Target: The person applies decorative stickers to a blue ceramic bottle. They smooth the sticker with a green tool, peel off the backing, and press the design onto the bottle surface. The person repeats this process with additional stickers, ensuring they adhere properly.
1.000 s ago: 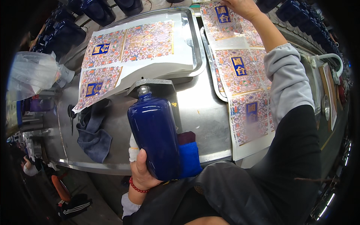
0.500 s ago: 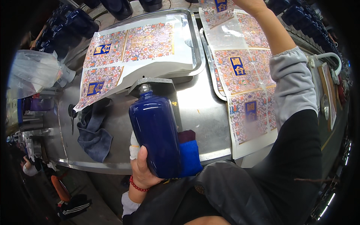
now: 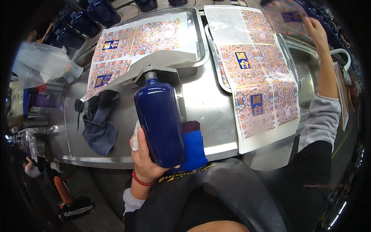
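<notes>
My left hand [image 3: 143, 162] is wrapped round the lower side of a glossy dark blue glass bottle [image 3: 159, 120]. The bottle tilts with its clear threaded neck toward a grey metal bracket [image 3: 172, 75]. At the upper right, my right hand [image 3: 317, 34] pinches a thin floral decal [image 3: 285, 22] by its edge; the decal is see-through and smeared by motion. Below and left of it lies a sheet of floral decals [image 3: 266, 83] with blue panels, its top-left space bare. A second decal sheet [image 3: 154, 38] curls over a metal tray [image 3: 201, 46]. A blue cloth [image 3: 193, 149] sits beside the bottle.
A grey-blue rag [image 3: 101, 127] and black scissors [image 3: 78, 110] lie on the steel bench [image 3: 210, 116]. A sink [image 3: 309, 77] with a white curved faucet [image 3: 342, 52] is at the right. More blue bottles [image 3: 102, 13] stand at the back; a plastic bag [image 3: 40, 62] is at the left.
My right hand has moved right, carrying the decal away from above the right sheet toward the sink. My left hand still holds the bottle. The view has shifted slightly.
</notes>
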Action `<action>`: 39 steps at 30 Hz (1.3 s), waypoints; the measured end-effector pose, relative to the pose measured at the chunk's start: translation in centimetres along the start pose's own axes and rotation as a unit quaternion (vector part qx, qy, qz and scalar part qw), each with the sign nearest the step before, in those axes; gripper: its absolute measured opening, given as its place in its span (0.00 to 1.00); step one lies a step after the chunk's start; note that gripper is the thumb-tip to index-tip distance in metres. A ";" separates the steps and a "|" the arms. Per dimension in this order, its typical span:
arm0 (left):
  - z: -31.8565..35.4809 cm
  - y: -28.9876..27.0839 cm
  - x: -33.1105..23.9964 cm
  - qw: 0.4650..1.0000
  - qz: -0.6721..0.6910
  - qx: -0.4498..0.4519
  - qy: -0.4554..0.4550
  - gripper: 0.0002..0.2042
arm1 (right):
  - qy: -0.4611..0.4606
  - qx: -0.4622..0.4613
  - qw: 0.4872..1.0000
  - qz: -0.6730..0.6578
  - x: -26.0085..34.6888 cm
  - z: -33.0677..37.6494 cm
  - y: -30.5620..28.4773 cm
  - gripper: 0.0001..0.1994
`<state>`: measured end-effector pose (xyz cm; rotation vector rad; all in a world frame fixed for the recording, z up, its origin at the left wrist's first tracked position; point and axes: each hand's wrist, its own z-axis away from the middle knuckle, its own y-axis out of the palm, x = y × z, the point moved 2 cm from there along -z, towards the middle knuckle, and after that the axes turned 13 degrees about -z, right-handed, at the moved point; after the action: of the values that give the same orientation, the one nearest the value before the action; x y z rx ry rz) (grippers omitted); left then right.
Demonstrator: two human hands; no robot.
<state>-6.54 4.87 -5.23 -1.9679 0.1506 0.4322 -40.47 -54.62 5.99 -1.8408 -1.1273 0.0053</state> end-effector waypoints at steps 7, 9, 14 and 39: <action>-0.9 -1.5 -1.6 0.996 0.073 -0.016 -0.047 0.64 | 0.300 0.125 0.924 0.199 -24.2 13.8 -4.7 0.34; -1.4 -2.0 -2.0 0.995 0.091 -0.034 -0.037 0.64 | 0.323 0.141 0.907 0.231 -29.7 18.3 -3.9 0.32; -1.9 -2.8 -3.2 0.973 0.216 -0.043 -0.072 0.58 | 0.294 0.267 0.860 0.321 -37.9 23.5 -0.7 0.36; -2.3 -6.1 -4.9 0.859 0.466 0.014 -0.209 0.43 | 0.178 0.252 0.868 0.388 -29.2 16.6 -5.0 0.21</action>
<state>-8.70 4.95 2.67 -1.6057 0.8374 1.4564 -68.02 -62.48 -12.23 -1.6008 -0.0522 0.3755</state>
